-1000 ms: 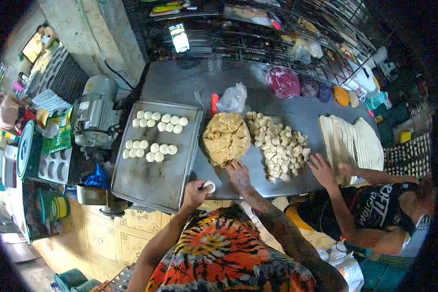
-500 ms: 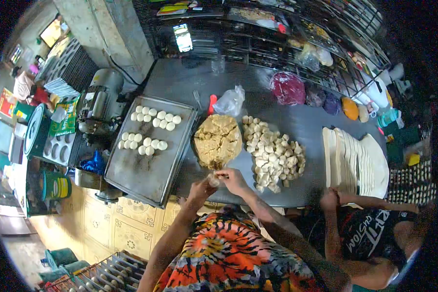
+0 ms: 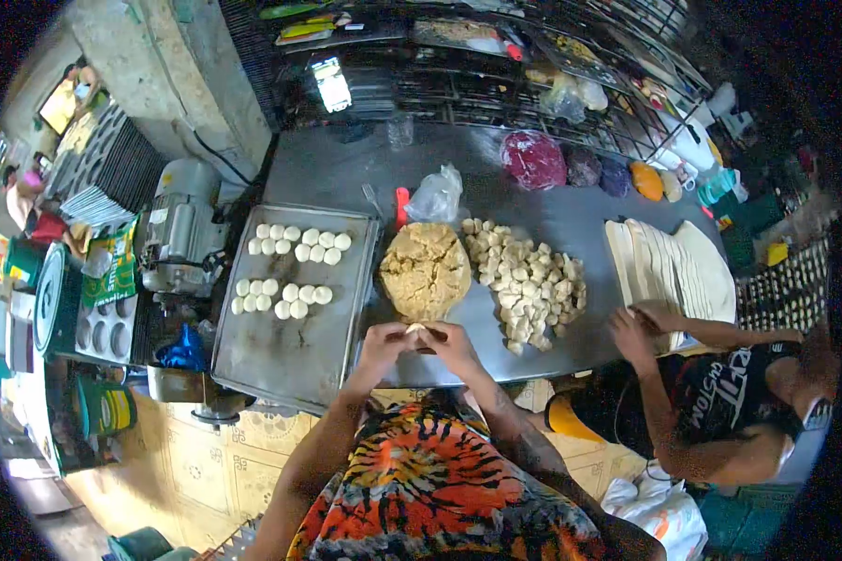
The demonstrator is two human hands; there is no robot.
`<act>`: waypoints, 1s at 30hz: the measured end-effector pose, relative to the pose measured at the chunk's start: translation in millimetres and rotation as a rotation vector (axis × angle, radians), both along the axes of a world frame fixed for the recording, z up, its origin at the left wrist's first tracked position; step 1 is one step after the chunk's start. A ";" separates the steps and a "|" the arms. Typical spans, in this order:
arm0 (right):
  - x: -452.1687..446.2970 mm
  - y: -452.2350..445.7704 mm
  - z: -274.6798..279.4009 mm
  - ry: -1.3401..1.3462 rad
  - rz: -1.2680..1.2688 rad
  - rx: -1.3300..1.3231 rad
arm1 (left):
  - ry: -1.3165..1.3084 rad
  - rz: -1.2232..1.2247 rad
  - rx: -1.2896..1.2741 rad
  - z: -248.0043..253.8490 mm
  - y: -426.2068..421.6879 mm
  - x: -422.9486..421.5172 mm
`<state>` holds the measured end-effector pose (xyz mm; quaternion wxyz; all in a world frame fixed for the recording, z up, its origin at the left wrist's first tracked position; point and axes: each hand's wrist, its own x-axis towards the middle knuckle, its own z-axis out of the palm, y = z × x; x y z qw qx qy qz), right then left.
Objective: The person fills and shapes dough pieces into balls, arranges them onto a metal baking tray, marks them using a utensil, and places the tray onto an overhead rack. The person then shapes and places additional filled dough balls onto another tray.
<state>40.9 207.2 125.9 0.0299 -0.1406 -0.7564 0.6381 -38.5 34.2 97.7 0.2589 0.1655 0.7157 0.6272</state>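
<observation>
My left hand [image 3: 382,347] and my right hand [image 3: 451,347] meet at the table's front edge, fingers closed on one small piece of dough [image 3: 415,327] between them. Most of that piece is covered by the fingers. Just beyond them sits a large brown, cracked mound of filling [image 3: 426,271]. To its right lies a heap of small pale dough pieces [image 3: 531,285]. On the left, a metal baking tray [image 3: 271,360] carries clusters of round white dough balls [image 3: 314,294].
A clear plastic bag [image 3: 436,194] and a red-handled tool [image 3: 402,206] lie behind the mound. At right, a co-worker's hands [image 3: 641,329] are near long dough strips [image 3: 669,271]. Wrapped coloured dough [image 3: 533,159] sits at the back; a motor-driven machine [image 3: 185,220] stands left.
Both my hands have drawn together around the dough piece, the right no longer reaching toward the mound's edge. The co-worker's hands have moved up to the dough strips. The view has shifted slightly.
</observation>
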 end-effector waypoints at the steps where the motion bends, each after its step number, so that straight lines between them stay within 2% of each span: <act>1: -1.4 -4.8 -4.9 -0.003 -0.010 0.002 | -0.002 -0.010 0.002 6.1 -2.6 -3.1; 5: -3.3 -18.0 -38.1 -0.008 -0.128 -0.017 | 0.411 0.027 -0.273 25.0 -4.8 -0.8; 6: -3.3 -18.9 -34.0 -0.012 -0.129 -0.017 | 0.408 0.025 -0.273 21.6 -5.9 -0.5; 10: -2.8 -10.0 -4.8 0.144 0.073 0.302 | 0.286 0.112 -0.129 -0.1 -2.3 2.4; 11: -0.1 -6.5 0.2 0.145 0.077 0.302 | 0.286 0.116 -0.130 3.5 0.8 5.1; 15: 4.9 17.1 16.2 0.357 0.100 0.217 | -0.458 0.166 0.215 25.7 16.5 14.7; 16: 6.0 25.4 11.8 0.361 0.110 0.211 | -0.453 0.178 0.214 24.5 20.6 18.7; 20: 10.1 70.7 -22.1 0.214 0.272 0.381 | 0.258 0.009 -0.112 11.5 37.1 43.3; 25: 14.3 73.9 -10.0 0.190 0.426 0.234 | 0.361 -0.118 -0.266 40.3 38.4 50.5; 26: 14.8 71.5 -21.4 0.185 0.436 0.230 | 0.352 -0.110 -0.269 45.1 44.3 54.0; 29: 12.7 52.2 -104.9 0.232 0.334 0.255 | 0.279 0.136 -0.391 57.6 66.1 60.7; 30: 12.8 47.7 -115.9 0.246 0.296 0.264 | 0.253 0.215 -0.429 58.7 67.2 59.7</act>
